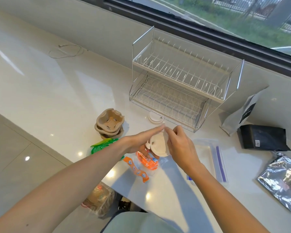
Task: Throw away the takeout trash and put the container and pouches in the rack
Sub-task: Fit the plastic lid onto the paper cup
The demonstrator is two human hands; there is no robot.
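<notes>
Lid, round, off-white, with a small dark hole near its left edge, sits between both hands above the white counter, at 6 o'clock from the two-tier wire rack. Its disc is tilted, flat face turned toward the camera; no long axis applies. Left hand lies with fingers extended flat and together, pressed along the lid's upper-left rim. Right hand has fingers curled, fingertips pinching the lid's upper-right rim. A second lid lies flat at the rack's front-left foot. Stacked pulp cup carriers stand at 9 o'clock from the hands. Orange wrapper and green wrapper lie directly beneath. Clear container, long axis running near to far, lies at 3 o'clock, with a grey pouch, black pouch and silver pouch beyond it.
</notes>
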